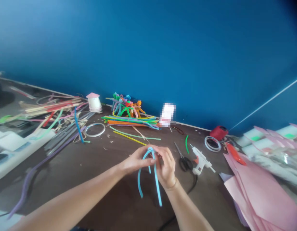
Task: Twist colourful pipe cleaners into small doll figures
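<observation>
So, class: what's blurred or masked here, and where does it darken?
Head view: blur on the white object at left and white rolls at right; light-blue stems look clearer; blocky pixels mask an item by the blue wall, which darkens toward the top right.

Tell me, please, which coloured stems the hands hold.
The light blue ones, bent over between the left hand and right hand; neither holds any other colour.

One head-worn camera looks forward and down from the person's own height, taking in a wide sweep. The blue wall (148,57) fills its far side from ten to two o'clock; the dark table (100,183) spreads nearer, below. The left hand (136,160) and right hand (167,166) sit close, toward six o'clock from centre, arms entering at seven and five.
</observation>
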### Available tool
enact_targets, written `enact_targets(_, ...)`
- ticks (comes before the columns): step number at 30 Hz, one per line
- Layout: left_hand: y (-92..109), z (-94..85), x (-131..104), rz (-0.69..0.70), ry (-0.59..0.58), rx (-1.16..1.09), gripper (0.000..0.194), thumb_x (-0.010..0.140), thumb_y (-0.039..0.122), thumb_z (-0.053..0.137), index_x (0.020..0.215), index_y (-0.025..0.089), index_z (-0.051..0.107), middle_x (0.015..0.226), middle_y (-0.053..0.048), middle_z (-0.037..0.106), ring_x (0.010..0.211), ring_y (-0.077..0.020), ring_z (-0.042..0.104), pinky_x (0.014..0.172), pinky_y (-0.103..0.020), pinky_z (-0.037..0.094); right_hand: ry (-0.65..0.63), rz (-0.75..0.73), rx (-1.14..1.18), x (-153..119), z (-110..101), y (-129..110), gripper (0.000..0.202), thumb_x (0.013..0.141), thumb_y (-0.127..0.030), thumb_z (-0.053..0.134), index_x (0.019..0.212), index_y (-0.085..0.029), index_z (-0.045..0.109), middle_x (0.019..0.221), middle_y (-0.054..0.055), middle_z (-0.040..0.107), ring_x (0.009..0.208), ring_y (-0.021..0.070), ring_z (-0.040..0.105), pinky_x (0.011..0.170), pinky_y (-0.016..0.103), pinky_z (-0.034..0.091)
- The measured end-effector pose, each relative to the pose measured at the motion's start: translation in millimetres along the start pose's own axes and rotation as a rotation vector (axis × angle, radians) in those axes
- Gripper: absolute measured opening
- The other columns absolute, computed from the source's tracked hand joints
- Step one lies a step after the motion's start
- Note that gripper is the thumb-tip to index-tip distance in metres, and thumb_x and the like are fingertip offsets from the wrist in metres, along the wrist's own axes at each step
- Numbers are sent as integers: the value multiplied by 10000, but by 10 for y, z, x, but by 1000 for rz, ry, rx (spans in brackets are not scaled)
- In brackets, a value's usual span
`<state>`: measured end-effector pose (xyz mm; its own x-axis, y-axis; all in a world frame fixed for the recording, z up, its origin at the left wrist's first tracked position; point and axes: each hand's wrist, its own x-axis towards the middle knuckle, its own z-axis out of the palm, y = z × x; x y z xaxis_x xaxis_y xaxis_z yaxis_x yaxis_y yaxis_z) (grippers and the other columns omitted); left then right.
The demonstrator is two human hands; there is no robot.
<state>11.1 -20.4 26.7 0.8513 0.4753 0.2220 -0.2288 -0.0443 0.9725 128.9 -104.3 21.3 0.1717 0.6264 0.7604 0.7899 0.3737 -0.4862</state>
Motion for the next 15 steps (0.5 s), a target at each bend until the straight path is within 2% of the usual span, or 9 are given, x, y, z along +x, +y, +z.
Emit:
enact_targets(4,34,50,27,16,75,10,724,540,525,670,1112,128,474,907,-82,582,809,-197,536,727,-293,425,14,1,-9,8,-48,14,277,788,-113,473,1043,-212,516,886,70,604,811,177,580,674,320,502)
enact_targets(8,162,82,44,-3,153,190,674,584,544,624,1108,140,494,904,-85,585,818,-202,540,702,-286,431,2,-66,-48,51,-135,-24,299,797,-134,464,1083,-218,487,891,75,604,789,183,586,668,333,499)
enact_targets(12,351,111,11,166,233,518,704,552,487,679,1171,225,470,1074,-94,544,983,-239,494,841,-337,395,12,-99,-84,102,-189,-72,307,811,-136,444,1107,-213,466,875,74,606,769,180,585,631,313,499)
enact_targets(15,432,133,-4,275,226,747,696,526,451,710,1153,236,498,1121,-98,524,1036,-258,462,907,-377,351,27,-66,-101,129,-190,-83,313,804,-94,448,1092,-214,475,832,57,604,733,162,580,601,277,491)
